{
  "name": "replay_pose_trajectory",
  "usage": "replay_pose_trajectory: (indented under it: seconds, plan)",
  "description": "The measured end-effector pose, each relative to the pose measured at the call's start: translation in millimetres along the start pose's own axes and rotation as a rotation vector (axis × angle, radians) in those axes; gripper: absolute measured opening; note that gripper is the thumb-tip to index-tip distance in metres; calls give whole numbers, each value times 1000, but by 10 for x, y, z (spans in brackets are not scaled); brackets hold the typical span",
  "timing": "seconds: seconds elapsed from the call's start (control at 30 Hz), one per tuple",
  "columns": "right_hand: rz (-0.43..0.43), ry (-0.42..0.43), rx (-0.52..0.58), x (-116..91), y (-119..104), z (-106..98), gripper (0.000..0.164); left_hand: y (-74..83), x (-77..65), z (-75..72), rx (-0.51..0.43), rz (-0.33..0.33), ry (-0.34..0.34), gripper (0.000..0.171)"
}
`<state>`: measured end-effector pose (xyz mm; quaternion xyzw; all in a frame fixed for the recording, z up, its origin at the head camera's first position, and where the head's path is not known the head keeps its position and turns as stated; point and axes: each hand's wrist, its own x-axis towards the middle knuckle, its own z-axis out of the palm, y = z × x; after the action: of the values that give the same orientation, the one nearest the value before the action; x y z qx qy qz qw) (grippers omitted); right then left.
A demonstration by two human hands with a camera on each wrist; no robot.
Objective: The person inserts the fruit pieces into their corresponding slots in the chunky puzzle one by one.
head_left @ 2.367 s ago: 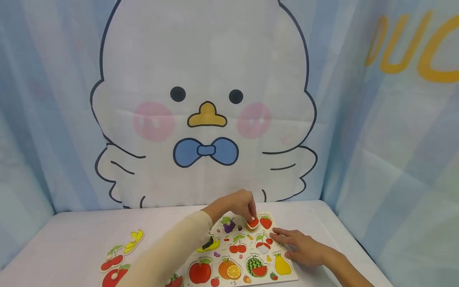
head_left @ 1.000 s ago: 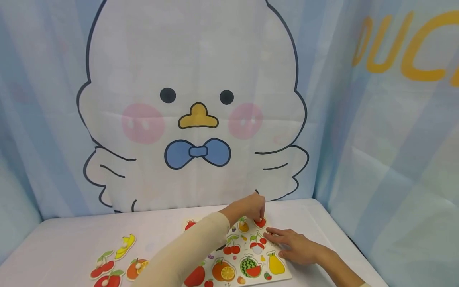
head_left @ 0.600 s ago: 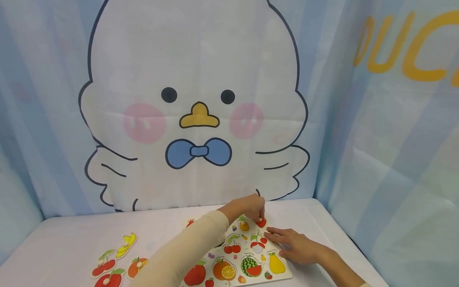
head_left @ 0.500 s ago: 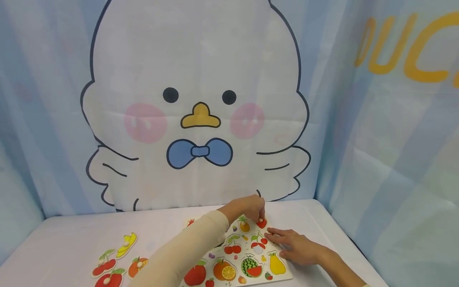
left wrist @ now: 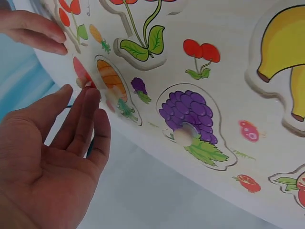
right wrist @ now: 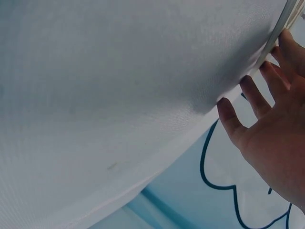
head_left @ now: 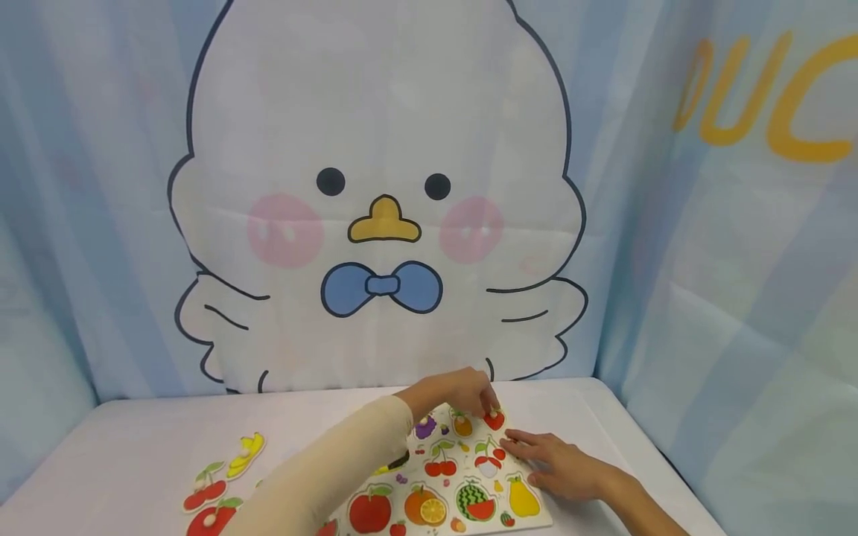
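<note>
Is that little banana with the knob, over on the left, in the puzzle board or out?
Out: the banana piece lies on the white table, well apart from the puzzle board.

Left sleeve (head_left: 328, 473) partly blocks puzzle board (head_left: 467, 467)

Soft, even light fills the head view. In the right wrist view, the white cloth surface (right wrist: 95, 86) looks dim grey, shadowed beside the bare right hand (right wrist: 281, 138), upper right.
</note>
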<state>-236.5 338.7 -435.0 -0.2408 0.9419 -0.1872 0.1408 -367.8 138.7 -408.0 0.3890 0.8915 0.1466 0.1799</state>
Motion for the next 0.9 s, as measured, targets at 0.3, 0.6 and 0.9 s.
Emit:
replay_pose_trajectory:
  seconds: [0.3, 0.6, 0.9]
  plan:
    - [42, -4, 19, -5, -20, 21, 55, -123, -195, 0, -26, 84, -16, 27]
    - [25, 4, -12, 20, -12, 3, 57, -233, -521, -74, -87, 179, -55, 20]
    - [28, -1, 23, 8, -17, 7, 56, -396, -863, -100, -144, 175, -64, 21]
